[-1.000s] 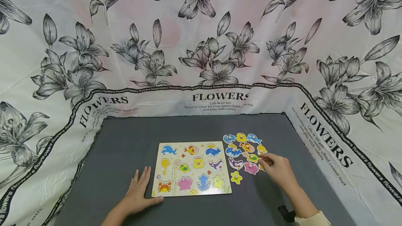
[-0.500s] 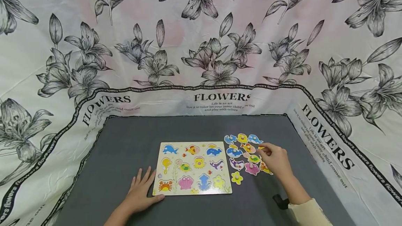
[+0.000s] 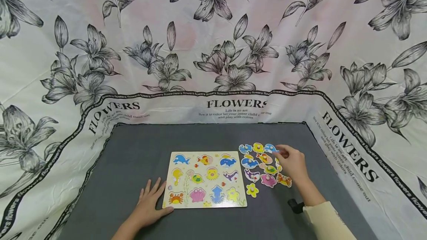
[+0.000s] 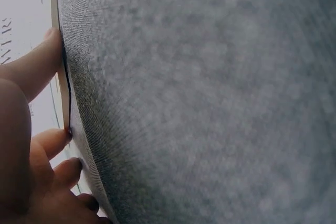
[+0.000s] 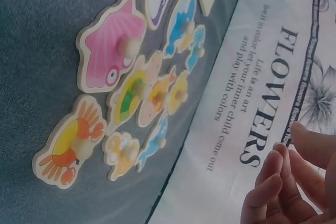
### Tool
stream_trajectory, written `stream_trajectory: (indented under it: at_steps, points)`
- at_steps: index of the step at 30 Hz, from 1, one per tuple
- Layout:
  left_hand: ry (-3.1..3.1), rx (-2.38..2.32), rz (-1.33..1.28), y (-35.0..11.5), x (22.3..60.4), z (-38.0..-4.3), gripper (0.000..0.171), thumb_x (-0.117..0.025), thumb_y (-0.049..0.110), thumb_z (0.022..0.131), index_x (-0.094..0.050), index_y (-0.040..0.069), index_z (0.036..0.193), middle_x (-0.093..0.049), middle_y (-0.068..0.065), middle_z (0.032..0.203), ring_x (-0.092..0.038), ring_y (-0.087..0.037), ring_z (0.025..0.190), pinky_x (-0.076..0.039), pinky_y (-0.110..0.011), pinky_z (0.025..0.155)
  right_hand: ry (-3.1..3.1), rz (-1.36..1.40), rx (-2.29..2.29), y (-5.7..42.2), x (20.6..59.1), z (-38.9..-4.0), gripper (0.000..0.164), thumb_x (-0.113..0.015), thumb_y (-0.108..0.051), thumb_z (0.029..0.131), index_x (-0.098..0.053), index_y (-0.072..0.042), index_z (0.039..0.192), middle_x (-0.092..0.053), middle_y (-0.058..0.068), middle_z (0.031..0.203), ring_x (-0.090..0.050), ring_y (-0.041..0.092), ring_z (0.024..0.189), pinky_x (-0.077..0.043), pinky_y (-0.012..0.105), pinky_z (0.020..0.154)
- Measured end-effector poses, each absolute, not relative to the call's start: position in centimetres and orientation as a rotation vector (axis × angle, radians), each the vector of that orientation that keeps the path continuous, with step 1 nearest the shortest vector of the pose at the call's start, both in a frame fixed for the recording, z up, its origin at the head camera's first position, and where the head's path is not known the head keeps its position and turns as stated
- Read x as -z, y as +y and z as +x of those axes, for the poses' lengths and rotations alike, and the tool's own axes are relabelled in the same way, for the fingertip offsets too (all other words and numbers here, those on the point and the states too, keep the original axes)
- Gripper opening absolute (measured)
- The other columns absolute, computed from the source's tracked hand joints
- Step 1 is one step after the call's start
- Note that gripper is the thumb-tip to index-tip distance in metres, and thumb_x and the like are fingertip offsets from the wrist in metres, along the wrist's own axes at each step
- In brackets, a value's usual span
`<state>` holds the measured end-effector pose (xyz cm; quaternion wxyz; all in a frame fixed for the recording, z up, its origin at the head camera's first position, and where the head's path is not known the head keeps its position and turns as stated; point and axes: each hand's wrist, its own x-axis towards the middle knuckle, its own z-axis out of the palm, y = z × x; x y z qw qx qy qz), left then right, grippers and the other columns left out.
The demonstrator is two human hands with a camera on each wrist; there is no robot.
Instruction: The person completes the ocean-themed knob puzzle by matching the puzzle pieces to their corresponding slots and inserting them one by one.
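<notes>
A pale wooden puzzle board with painted sea animals lies flat on the grey surface. My left hand is spread at its lower left corner, fingers along the left side and thumb at the front edge; in the left wrist view, fingertips touch the board's rim. Knobbed pieces lie grouped right of the board. My right hand hovers by the blue dolphin piece, fingers loosely bent and holding nothing in the right wrist view. Close by lie the yellow seahorse piece, turtle piece and crab piece.
A pink shell piece and a yellow star piece lie near the board's right edge. Behind the grey tabletop rises a white cloth printed with flowers. A small black object is beside the right sleeve.
My right hand has moved away from the crab piece, past the seahorse piece, up to the dolphin piece. The crab piece now shows whole. The left hand stays at the board.
</notes>
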<state>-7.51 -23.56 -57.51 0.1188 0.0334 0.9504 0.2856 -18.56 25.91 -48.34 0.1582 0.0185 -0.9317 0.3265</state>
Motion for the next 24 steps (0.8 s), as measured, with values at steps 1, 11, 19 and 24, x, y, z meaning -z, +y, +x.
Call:
stream_trajectory:
  at_steps: [1, 11, 19, 24]
  points:
    - [2.785, -0.836, 0.104, -23.5, 57.5, -7.6, 0.107, -0.074, 0.070, 0.077, -0.034, 0.013, 0.159, -0.019, -0.020, 0.167, 0.001, -0.053, 0.152, -0.005, -0.077, 0.114, -2.664, 0.051, -0.930, 26.0, 48.4, -18.7, 0.029, -0.075, -0.017, 0.093, -0.072, -0.001, 0.117, -0.074, 0.016, 0.091, -0.070, 0.030, 0.081, -0.058, 0.043, 0.069]
    - [2.789, -0.835, 0.092, -23.4, 57.0, -7.2, 0.106, -0.076, 0.065, 0.078, -0.035, 0.009, 0.158, -0.019, -0.022, 0.166, 0.000, -0.056, 0.151, -0.004, -0.078, 0.113, -2.678, 0.002, -0.955, 26.1, 49.2, -20.2, 0.027, -0.075, -0.019, 0.093, -0.073, -0.001, 0.113, -0.074, 0.015, 0.091, -0.071, 0.032, 0.085, -0.059, 0.047, 0.072]
    - [2.799, -0.787, 0.065, -23.2, 57.0, -7.2, 0.109, -0.077, 0.067, 0.076, -0.034, 0.009, 0.158, -0.019, -0.021, 0.166, 0.000, -0.056, 0.151, -0.004, -0.076, 0.114, -2.696, -0.047, -0.984, 26.6, 50.1, -21.4, 0.027, -0.073, -0.021, 0.095, -0.074, -0.002, 0.113, -0.074, 0.015, 0.094, -0.071, 0.033, 0.087, -0.058, 0.046, 0.071]
    - [2.795, -0.778, 0.072, -23.0, 57.2, -7.5, 0.110, -0.078, 0.067, 0.075, -0.034, 0.009, 0.158, -0.018, -0.021, 0.167, 0.001, -0.055, 0.151, -0.004, -0.076, 0.114, -2.724, -0.122, -1.000, 26.8, 50.7, -21.9, 0.032, -0.072, -0.024, 0.096, -0.072, -0.001, 0.118, -0.073, 0.015, 0.096, -0.069, 0.030, 0.086, -0.057, 0.044, 0.071]
